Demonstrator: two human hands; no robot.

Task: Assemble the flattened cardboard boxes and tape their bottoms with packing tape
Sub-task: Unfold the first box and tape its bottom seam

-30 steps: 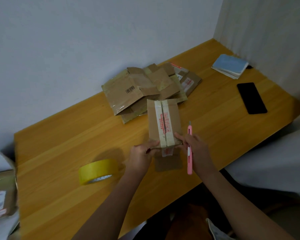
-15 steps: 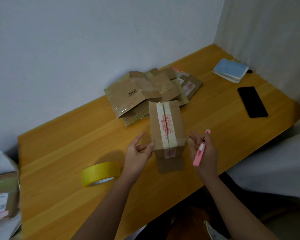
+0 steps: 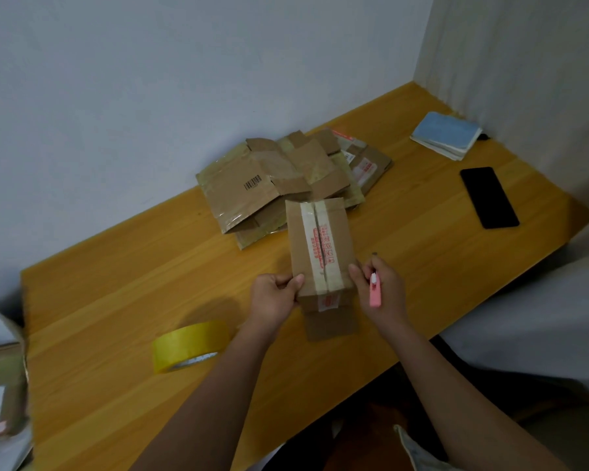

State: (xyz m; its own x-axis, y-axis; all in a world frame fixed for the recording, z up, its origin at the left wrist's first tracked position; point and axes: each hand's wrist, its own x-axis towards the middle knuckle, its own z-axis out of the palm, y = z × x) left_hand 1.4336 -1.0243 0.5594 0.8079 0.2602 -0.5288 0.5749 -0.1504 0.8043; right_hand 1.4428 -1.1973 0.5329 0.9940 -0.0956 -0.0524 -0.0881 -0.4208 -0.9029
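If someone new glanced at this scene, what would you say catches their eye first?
Most likely the small taped cardboard box at the middle of the wooden table, held between the left hand and the right hand, which also grips a pink utility knife. Next, the bright yellow tape roll lying to the box's left, and the pile of flattened boxes behind it by the wall.

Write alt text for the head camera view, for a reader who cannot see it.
Two hands hold a small taped cardboard box on a wooden table: the left hand grips its near corner, the right hand holds a pink utility knife. A yellow tape roll sits left; flattened boxes lie behind.
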